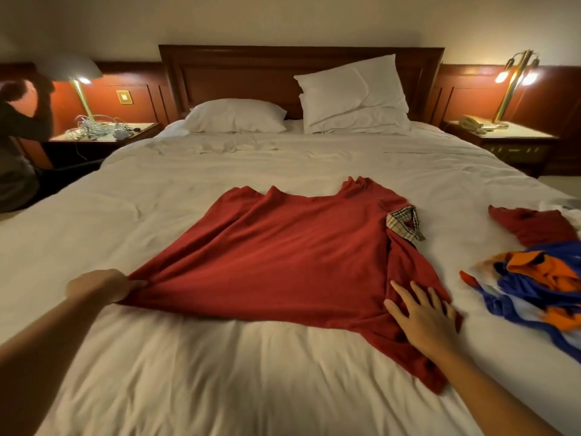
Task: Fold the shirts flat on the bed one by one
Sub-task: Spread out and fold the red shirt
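Left fingers (135, 283) pinch the shirt (283, 247) hem, right hand (421, 316) flat on it (spreading step); next, probably fold a side inward.

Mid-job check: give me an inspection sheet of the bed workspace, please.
Surface: white sheet, wrinkled.
Job's things: red shirt spread mid-bed, plaid collar at its right; shirt heap at right edge.
Clutter: two pillows by headboard.
Grippers: left hand pinches the shirt's left edge; right hand flat on its right side.
Cables: white tangle on left nightstand.
Surroundings: lit lamps both sides, telephone right, another person far left.
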A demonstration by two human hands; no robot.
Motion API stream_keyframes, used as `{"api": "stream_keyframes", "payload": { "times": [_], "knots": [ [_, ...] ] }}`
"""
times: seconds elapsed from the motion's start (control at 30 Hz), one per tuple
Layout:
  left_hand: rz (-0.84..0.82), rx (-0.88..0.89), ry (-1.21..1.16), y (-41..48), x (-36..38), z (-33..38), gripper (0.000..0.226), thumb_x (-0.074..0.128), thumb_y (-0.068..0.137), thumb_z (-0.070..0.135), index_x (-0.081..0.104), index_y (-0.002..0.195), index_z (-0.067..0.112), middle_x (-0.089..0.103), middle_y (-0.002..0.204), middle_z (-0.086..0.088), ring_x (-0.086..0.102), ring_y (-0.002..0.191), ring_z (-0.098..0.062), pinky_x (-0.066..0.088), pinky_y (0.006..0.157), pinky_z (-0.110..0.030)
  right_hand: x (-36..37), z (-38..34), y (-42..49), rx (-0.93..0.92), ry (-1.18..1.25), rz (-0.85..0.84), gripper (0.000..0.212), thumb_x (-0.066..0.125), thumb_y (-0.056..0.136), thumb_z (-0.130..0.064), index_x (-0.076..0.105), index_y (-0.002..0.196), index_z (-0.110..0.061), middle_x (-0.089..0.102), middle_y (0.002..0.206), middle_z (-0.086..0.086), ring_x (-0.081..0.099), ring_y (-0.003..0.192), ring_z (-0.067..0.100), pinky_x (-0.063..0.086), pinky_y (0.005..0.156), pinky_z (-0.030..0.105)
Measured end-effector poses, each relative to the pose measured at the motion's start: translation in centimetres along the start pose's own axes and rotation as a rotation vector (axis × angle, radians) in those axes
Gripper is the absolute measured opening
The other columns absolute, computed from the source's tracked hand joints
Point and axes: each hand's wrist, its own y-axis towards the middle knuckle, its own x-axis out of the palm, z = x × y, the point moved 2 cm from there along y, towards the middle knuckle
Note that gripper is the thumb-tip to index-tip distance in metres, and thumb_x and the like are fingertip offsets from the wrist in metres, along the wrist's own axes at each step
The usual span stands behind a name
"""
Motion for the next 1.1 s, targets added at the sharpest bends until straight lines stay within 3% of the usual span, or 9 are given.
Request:
{"api": "stream_keyframes", "payload": {
  "times": [0.1, 0.2, 0.37, 0.5, 0.6, 0.67, 0.73, 0.83, 1.1],
  "knots": [
    [0.105, -0.011, 0.144, -1.9, 0.3, 0.6, 0.081, 0.042, 0.083, 0.082, 0.049, 0.140, 0.025, 0.050, 0.144, -0.007, 0.043, 0.133, -0.029, 0.031, 0.111, -0.048, -0.6, -0.2, -0.1, 0.060, 0.022, 0.032, 0.067, 0.028, 0.088, -0.078, 0.028, 0.149, -0.051, 0.024, 0.162, 0.004, 0.019, 0.148, 0.035, 0.020, 0.115, 0.054],
    [0.094, 0.196, -0.138, -5.1, 1.4, 4.7, 0.079, 0.040, 0.088, 0.077, 0.030, 0.151, 0.030, 0.035, 0.152, -0.017, 0.034, 0.139, -0.039, 0.025, 0.114, -0.053, -1.8, 0.3, -0.2, 0.292, 0.167, 0.061, 0.074, 0.038, 0.089, -0.075, 0.026, 0.153, -0.041, 0.016, 0.162, 0.019, 0.014, 0.146, 0.044, 0.017, 0.115, 0.060],
    [0.023, 0.288, -0.165, -7.8, 5.0, 6.8, 0.087, 0.021, 0.077, 0.092, 0.015, 0.153, 0.051, 0.011, 0.163, -0.018, 0.016, 0.148, -0.041, 0.016, 0.119, -0.056, -4.7, 0.9, -0.2, 0.202, 0.467, 0.035, 0.064, 0.070, 0.089, -0.042, 0.043, 0.143, -0.020, 0.054, 0.134, 0.022, 0.054, 0.118, 0.042, 0.046, 0.095, 0.047],
    [0.111, 0.249, -0.116, -7.5, 5.1, 5.5, 0.092, 0.017, 0.072, 0.095, 0.021, 0.152, 0.051, 0.022, 0.159, -0.015, 0.026, 0.144, -0.037, 0.021, 0.116, -0.051, -7.8, 3.8, -1.0, 0.104, 0.513, -0.029, 0.047, 0.082, 0.080, -0.027, 0.056, 0.117, -0.013, 0.061, 0.124, 0.014, 0.059, 0.109, 0.035, 0.044, 0.087, 0.038],
    [0.229, 0.253, -0.029, -7.0, 4.8, 5.5, 0.085, 0.027, 0.078, 0.091, 0.040, 0.146, 0.043, 0.042, 0.145, -0.017, 0.041, 0.132, -0.039, 0.028, 0.110, -0.050, -9.9, 7.8, -3.4, 0.154, 0.356, -0.334, 0.071, 0.076, 0.063, -0.062, 0.058, 0.112, -0.014, 0.061, 0.113, 0.010, 0.061, 0.105, 0.030, 0.043, 0.080, 0.034],
    [0.262, 0.304, -0.048, -6.6, 4.6, 5.6, 0.079, 0.033, 0.082, 0.086, 0.050, 0.141, 0.036, 0.055, 0.130, -0.016, 0.053, 0.119, -0.038, 0.039, 0.100, -0.045, -10.7, 9.5, -5.3, 0.202, 0.122, -0.443, 0.089, 0.066, 0.068, -0.075, 0.050, 0.135, -0.019, 0.055, 0.136, 0.010, 0.055, 0.121, 0.030, 0.046, 0.091, 0.038],
    [0.239, 0.334, -0.131, -6.3, 4.4, 5.7, 0.073, 0.040, 0.085, 0.081, 0.056, 0.135, 0.030, 0.062, 0.120, -0.014, 0.061, 0.108, -0.037, 0.047, 0.085, -0.040, -10.8, 9.2, -6.9, 0.171, -0.090, -0.325, 0.089, 0.057, 0.079, -0.077, 0.030, 0.151, -0.032, 0.036, 0.155, 0.010, 0.040, 0.137, 0.036, 0.041, 0.105, 0.047],
    [0.200, 0.377, -0.152, -6.5, 3.9, 5.7, 0.065, 0.046, 0.087, 0.075, 0.061, 0.125, 0.025, 0.065, 0.115, -0.015, 0.063, 0.103, -0.037, 0.051, 0.081, -0.039, -10.9, 4.0, -9.1, -0.079, -0.024, -0.053, 0.071, 0.041, 0.076, -0.084, 0.050, 0.129, -0.038, 0.052, 0.130, 0.001, 0.052, 0.121, 0.027, 0.046, 0.096, 0.044],
    [0.078, 0.261, 0.270, -8.1, -0.3, 4.0, 0.096, 0.024, 0.073, 0.095, 0.056, 0.136, 0.029, 0.059, 0.132, -0.001, 0.057, 0.122, -0.024, 0.046, 0.091, -0.033, -7.9, -3.3, -9.9, -0.365, 0.040, -0.184, 0.040, 0.062, 0.087, -0.060, 0.057, 0.110, -0.029, 0.057, 0.111, -0.010, 0.057, 0.105, 0.014, 0.040, 0.077, 0.028]
  ]
}}
